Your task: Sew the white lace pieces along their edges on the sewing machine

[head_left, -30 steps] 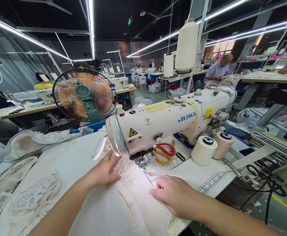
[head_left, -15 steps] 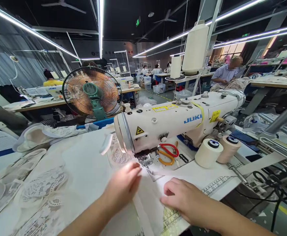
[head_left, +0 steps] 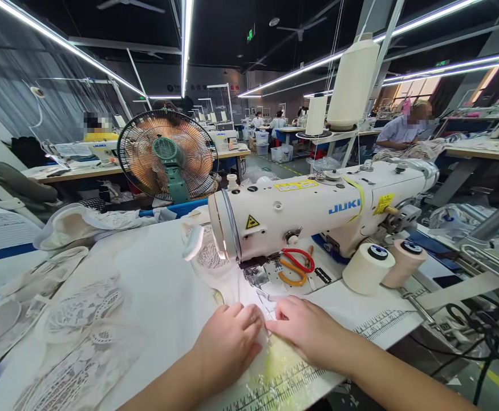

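A white fabric piece with lace (head_left: pixel 211 256) lies on the bed of a white sewing machine (head_left: pixel 283 214), running past its needle area. My left hand (head_left: pixel 231 338) is closed with curled fingers on the near part of this fabric, just in front of the presser foot (head_left: pixel 255 275). Close beside it, my right hand (head_left: pixel 307 330) pinches the fabric's edge between thumb and index finger. The fingertips of both hands nearly meet. The fabric beneath my palms is hidden.
Red-handled (head_left: pixel 303 260) and orange-handled (head_left: pixel 292 274) tools lie on the machine bed. Thread cones (head_left: pixel 368 269) stand to the right. Lace cups (head_left: pixel 82 308) cover the table's left side. A fan (head_left: pixel 167 157) stands behind; a person (head_left: pixel 405 128) sits at the back right.
My left hand has come down towards me from beside the needle. My right hand has moved up and inward, and the two hands are now close together at the fabric. The view has shifted slightly.
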A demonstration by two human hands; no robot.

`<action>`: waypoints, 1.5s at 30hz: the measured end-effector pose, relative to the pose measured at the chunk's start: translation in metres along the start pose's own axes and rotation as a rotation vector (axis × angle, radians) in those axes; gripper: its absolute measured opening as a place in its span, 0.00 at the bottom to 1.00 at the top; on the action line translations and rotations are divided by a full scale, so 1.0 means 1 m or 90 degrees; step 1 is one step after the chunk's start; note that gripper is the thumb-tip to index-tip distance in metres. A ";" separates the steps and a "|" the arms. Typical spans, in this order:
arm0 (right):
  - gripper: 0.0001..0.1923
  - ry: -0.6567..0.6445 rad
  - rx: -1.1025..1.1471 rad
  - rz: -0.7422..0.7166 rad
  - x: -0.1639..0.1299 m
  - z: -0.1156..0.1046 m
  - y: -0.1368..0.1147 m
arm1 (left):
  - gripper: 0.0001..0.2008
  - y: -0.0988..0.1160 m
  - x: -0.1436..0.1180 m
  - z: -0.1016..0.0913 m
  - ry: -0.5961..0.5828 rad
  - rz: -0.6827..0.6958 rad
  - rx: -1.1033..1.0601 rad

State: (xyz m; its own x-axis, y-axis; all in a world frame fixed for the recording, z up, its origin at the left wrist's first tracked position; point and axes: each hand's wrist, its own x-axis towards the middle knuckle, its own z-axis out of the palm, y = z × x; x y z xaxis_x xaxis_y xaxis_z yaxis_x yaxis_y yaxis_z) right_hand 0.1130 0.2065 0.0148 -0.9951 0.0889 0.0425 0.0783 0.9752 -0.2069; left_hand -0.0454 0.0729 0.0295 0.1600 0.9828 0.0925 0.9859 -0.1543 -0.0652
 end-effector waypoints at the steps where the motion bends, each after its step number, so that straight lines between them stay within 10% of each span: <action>1: 0.11 -0.001 -0.005 0.002 0.002 -0.001 0.000 | 0.11 -0.002 0.000 0.001 0.010 0.004 0.005; 16: 0.12 -0.103 -0.100 0.076 0.033 -0.013 -0.006 | 0.11 -0.027 0.003 0.008 0.112 0.083 -0.036; 32: 0.48 -0.232 -0.107 0.227 0.057 -0.017 -0.022 | 0.14 -0.054 0.010 0.011 0.120 0.067 -0.007; 45: 0.29 -0.129 -0.050 0.194 0.037 -0.011 -0.028 | 0.16 -0.078 0.018 0.008 0.044 0.025 0.080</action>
State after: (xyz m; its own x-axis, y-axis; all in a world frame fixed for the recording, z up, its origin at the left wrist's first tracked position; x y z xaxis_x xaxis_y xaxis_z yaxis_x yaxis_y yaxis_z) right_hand 0.0747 0.1846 0.0327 -0.9163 0.3442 -0.2050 0.3700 0.9232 -0.1040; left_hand -0.1195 0.1031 0.0284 0.2059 0.9662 0.1550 0.9655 -0.1748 -0.1932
